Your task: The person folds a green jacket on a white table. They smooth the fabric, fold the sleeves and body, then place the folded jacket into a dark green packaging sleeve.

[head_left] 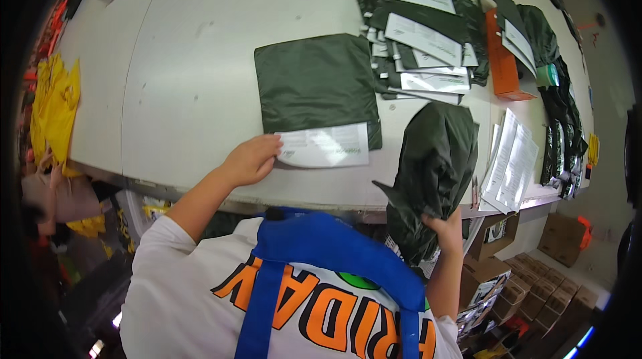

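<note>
A flat dark green bag (317, 81) lies on the table in front of me, with a white printed sheet (328, 146) across its near edge. My left hand (251, 159) rests at the left end of that sheet, fingers stretched out and their tips on its corner. On the right, my right hand (443, 228) is closed around the lower part of a bulky, crumpled dark green bag (438, 148). This bag hangs upright over the table's front edge; some of my fingers are hidden behind its folds.
Beyond the right hand lies a stack of dark green bags with white sheets (428, 38). An orange box (506, 58) and loose white papers (511, 161) sit to its right. Yellow bags (53, 108) hang at far left; cardboard boxes (535, 285) stand below right.
</note>
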Motion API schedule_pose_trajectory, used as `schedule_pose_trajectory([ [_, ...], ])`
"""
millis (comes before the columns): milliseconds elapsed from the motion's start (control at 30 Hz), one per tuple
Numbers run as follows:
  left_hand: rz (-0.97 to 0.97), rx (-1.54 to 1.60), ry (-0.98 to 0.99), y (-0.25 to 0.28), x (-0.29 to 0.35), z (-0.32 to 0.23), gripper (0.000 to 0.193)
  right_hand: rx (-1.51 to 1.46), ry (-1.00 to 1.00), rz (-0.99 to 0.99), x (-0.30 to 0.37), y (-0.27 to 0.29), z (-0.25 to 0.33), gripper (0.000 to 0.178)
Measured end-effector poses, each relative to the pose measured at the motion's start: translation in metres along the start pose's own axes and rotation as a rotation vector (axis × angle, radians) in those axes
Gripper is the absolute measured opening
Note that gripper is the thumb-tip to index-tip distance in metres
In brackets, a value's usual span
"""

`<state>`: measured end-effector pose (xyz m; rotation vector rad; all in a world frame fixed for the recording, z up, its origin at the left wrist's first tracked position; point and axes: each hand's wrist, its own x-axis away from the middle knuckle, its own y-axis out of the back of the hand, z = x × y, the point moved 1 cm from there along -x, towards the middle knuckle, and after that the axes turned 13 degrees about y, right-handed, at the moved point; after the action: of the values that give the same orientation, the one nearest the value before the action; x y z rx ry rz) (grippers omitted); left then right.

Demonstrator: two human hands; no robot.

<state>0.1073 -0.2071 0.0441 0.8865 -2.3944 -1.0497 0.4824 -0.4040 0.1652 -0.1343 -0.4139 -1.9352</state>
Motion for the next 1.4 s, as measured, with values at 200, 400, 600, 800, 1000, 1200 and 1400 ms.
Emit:
schedule_pose_trajectory([
  [200,-0.194,-0.082,0.252,-0.018,0.066,-0.040,0.034,-0.045,-0.033,0.188,-0.020,-0.044,-0.009,0.054],
  [400,-0.307,0.554,0.139,-0.014,0.013,-0.104,0.038,-0.151,0.003,0.282,-0.017,-0.090,-0.003,0.061],
  [600,-0.455,0.633,0.024,-0.010,0.033,-0.123,0.023,-0.377,-0.068,0.121,-0.005,-0.118,0.001,0.063],
  [800,-0.313,0.626,-0.225,0.000,0.049,-0.113,0.020,-0.492,-0.083,0.067,0.009,-0.123,-0.011,0.063],
  [1000,-0.228,1.428,0.273,0.007,0.027,-0.117,0.021,-0.511,-0.076,0.083,0.018,-0.123,-0.019,0.063],
  [1200,-0.018,1.072,0.298,0.011,0.019,-0.107,0.015,-0.490,-0.069,0.083,0.028,-0.117,-0.023,0.064],
  [1400,-0.373,0.677,-0.069,0.022,0.034,-0.121,0.024,-0.460,-0.051,0.082,0.020,-0.117,-0.022,0.064],
])
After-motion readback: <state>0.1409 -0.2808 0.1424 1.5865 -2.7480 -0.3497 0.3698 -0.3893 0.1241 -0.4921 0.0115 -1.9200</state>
